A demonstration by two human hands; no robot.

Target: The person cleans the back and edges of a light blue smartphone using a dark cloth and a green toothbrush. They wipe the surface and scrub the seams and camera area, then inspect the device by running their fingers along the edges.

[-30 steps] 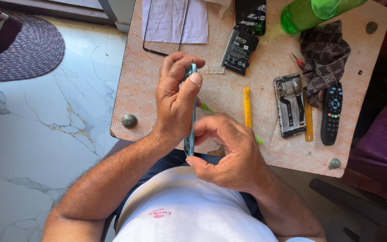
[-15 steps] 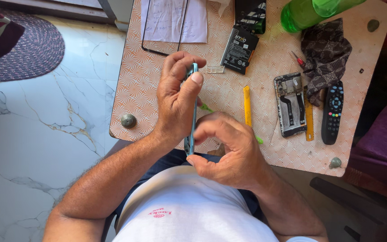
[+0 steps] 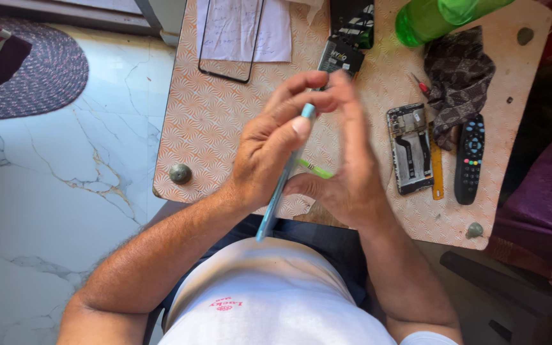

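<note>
- Head view, centre of frame: left hand (image 3: 273, 150) pinches a thin blue phone panel (image 3: 280, 185) edge-on, fingers curled shut around its upper half; panel runs diagonally from centre down toward the lower middle, over the lap.
- Right hand (image 3: 346, 160) just right of it, fingers mostly straight and pressed to the panel's top end, fingertips meeting the left hand's; a small green pick (image 3: 314, 168) shows between the two hands, probably pinched by the right thumb, grip partly hidden.
- Both hands are above the near edge of the patterned table (image 3: 206, 121).
- Right of the hands: opened phone body (image 3: 410, 150) lying flat, yellow tool (image 3: 437, 172) beside it, black remote (image 3: 469, 158) further right.
- Upper right: dark patterned cloth (image 3: 458, 76), green bottle (image 3: 442, 16), small red-handled screwdriver (image 3: 418, 83).
- Top centre: black battery (image 3: 341, 57), black screen frame (image 3: 231, 41) lying on white paper (image 3: 276, 32).
- Upper left: purple round rug (image 3: 33, 70) on marble floor (image 3: 52, 211).
</note>
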